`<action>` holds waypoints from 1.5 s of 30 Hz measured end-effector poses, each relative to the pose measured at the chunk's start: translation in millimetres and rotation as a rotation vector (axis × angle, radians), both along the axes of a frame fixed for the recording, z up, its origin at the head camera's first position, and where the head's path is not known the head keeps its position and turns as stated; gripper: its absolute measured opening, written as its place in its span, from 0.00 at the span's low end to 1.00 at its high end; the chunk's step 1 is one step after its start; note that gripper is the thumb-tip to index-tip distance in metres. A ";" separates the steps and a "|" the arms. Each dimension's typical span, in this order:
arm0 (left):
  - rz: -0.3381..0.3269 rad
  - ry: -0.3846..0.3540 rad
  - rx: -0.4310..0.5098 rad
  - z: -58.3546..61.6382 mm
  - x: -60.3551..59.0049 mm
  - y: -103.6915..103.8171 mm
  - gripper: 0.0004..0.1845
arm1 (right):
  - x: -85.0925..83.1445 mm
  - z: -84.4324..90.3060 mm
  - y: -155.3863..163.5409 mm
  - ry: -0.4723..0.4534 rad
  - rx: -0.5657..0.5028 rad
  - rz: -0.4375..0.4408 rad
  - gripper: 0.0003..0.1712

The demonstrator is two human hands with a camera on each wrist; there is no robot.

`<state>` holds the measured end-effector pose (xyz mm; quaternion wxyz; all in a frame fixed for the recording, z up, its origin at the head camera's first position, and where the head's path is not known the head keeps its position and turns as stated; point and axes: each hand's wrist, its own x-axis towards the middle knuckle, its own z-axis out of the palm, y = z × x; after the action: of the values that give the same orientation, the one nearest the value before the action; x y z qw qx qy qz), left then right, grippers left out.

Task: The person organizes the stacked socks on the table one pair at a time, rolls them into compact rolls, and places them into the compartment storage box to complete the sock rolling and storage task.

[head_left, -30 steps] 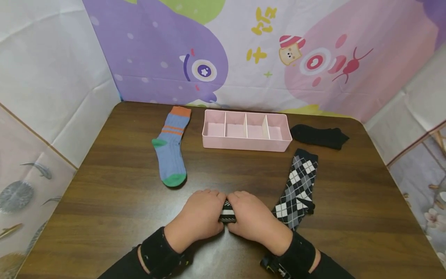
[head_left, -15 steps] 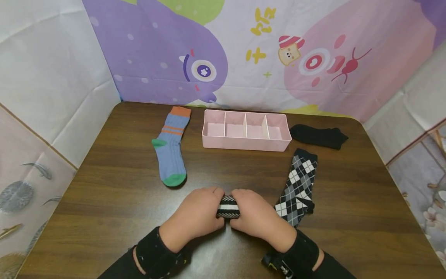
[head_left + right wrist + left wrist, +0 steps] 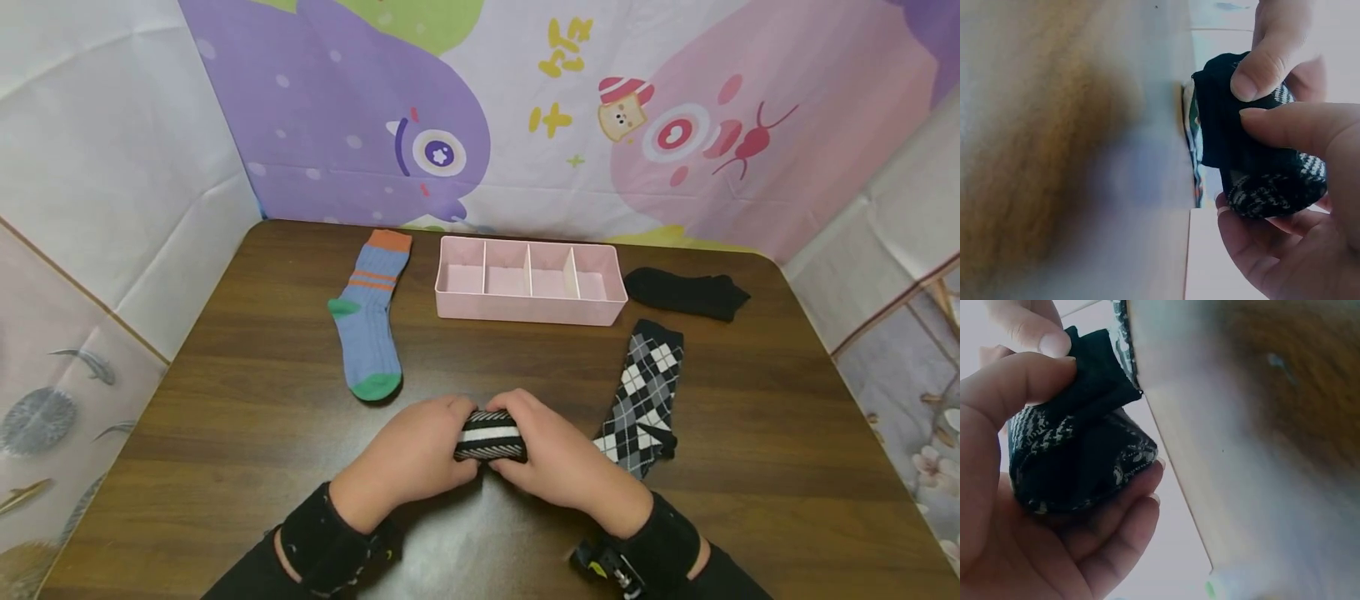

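Note:
A black-and-white patterned sock [image 3: 491, 435], rolled into a thick bundle, is held between both hands over the near middle of the table. My left hand [image 3: 412, 454] grips its left end and my right hand [image 3: 558, 462] its right end. In the left wrist view, the thumb lies on the plain black cuff [image 3: 1094, 369], which sticks out as a flap from the roll. The right wrist view shows both thumbs on that black cuff [image 3: 1216, 125], with fingers curled beneath the roll. Right of the hands lies a flat argyle sock [image 3: 645, 392], partly hidden by my right forearm.
A pink tray [image 3: 525, 309] with several compartments stands at the back of the wooden table [image 3: 247, 417]. To its left lies a blue sock [image 3: 367, 321] with green heel and toe; to its right, a black sock [image 3: 686, 293]. A patterned cloth [image 3: 540, 183] hangs behind.
Both hands have shifted slightly away from my body with the rolled sock. They have spread a little apart, so more of the roll shows between them. Other things stay where they were.

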<state>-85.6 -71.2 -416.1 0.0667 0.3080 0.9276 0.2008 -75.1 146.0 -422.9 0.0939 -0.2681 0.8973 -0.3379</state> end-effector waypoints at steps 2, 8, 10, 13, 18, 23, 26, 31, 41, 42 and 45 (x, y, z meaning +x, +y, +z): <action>-0.003 0.007 -0.006 1.0 1.0 0.9 0.23 | -0.9 0.7 0.1 -0.003 -0.004 0.005 0.33; -0.005 0.009 -0.042 0.0 4.3 3.0 0.25 | -3.4 -0.9 1.8 -0.075 -0.060 0.008 0.32; 0.003 0.013 -0.033 1.0 4.3 2.5 0.25 | -4.8 -1.5 2.9 -0.096 -0.089 -0.010 0.32; 0.012 0.016 -0.010 6.7 2.7 0.4 0.25 | -7.7 -1.2 3.9 -0.115 -0.128 -0.038 0.33; -0.016 0.023 -0.003 20.1 -4.0 -1.8 0.25 | -13.0 1.3 3.8 -0.103 -0.163 -0.034 0.34; -0.028 0.038 -0.003 25.0 -12.1 0.2 0.28 | -19.7 5.5 0.8 -0.065 -0.186 -0.028 0.34; -0.007 0.025 -0.015 23.1 -16.5 3.2 0.27 | -23.2 7.0 -1.9 -0.039 -0.157 -0.054 0.34; -0.012 0.008 -0.068 16.7 -20.3 8.8 0.28 | -23.8 6.1 -5.2 -0.037 -0.052 -0.088 0.32; -0.064 0.043 -0.134 12.1 -23.1 14.3 0.25 | -20.8 3.3 -4.7 -0.018 0.033 -0.104 0.31; -0.067 0.048 -0.142 12.9 -24.2 15.3 0.24 | -21.3 3.1 -4.7 -0.015 0.035 -0.108 0.31; -0.067 0.064 -0.170 16.8 -27.4 18.4 0.24 | -23.0 3.6 -4.6 -0.007 0.042 -0.121 0.32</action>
<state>-113.0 -52.8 -399.3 0.0694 0.3383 0.9321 0.1090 -98.0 141.3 -419.3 0.0821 -0.2100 0.9185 -0.3249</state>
